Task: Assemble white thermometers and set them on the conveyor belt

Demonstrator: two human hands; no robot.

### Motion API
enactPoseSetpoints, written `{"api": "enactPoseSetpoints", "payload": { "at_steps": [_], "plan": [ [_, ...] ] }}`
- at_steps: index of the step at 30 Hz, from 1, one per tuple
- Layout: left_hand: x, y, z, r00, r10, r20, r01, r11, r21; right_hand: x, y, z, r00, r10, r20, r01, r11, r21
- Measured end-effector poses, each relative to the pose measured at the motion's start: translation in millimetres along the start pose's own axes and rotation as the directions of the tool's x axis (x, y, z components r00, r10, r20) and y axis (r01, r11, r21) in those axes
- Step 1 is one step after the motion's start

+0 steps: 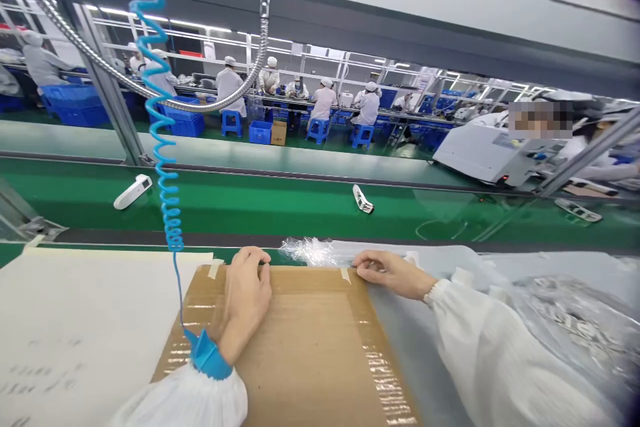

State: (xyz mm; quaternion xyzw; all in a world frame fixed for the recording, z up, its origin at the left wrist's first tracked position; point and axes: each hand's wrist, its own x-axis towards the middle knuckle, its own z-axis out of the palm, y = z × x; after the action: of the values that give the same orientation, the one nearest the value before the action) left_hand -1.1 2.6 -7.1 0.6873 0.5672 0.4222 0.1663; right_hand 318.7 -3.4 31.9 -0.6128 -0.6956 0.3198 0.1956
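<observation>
A flat brown piece of cardboard (313, 347) lies in front of me, with strips of tape at its far corners and clear tape down its sides. My left hand (247, 300) rests on its far left part, fingers curled over the far edge. A blue wrist strap (210, 357) circles my left wrist, tied to a coiled blue cord (167, 187). At the far right corner, my right hand (395, 273) has thumb and fingers closed on the edge beside the tape. Crumpled clear plastic (313, 251) lies just beyond the cardboard, between both hands.
White paper with writing (90, 333) covers the left side. A clear bag of small parts (575, 320) lies right. Beyond runs a green conveyor belt (275, 200) carrying white device shells (363, 199). A metal hose (200, 107) hangs overhead. Co-workers sit farther back.
</observation>
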Motion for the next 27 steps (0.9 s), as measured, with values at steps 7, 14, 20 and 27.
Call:
{"api": "enactPoseSetpoints", "payload": {
  "at_steps": [7,14,20,27],
  "plan": [
    [-2,3,2,0.998,-0.067,0.007,0.067,0.997,-0.026,27,-6,58,0.915,0.068,-0.398,-0.218,0.913,-0.344],
    [-7,8,5,0.993,-0.116,0.018,0.116,0.992,-0.052,74,19,3,0.974,0.111,-0.196,-0.158,0.956,-0.247],
    [-7,9,4,0.987,-0.155,0.032,0.157,0.985,-0.072,153,40,-36,0.828,0.170,-0.534,-0.416,0.824,-0.384],
    [-7,7,5,0.984,-0.176,0.034,0.177,0.982,-0.063,174,23,-7,0.816,0.165,-0.553,-0.389,0.866,-0.316]
  ]
}}
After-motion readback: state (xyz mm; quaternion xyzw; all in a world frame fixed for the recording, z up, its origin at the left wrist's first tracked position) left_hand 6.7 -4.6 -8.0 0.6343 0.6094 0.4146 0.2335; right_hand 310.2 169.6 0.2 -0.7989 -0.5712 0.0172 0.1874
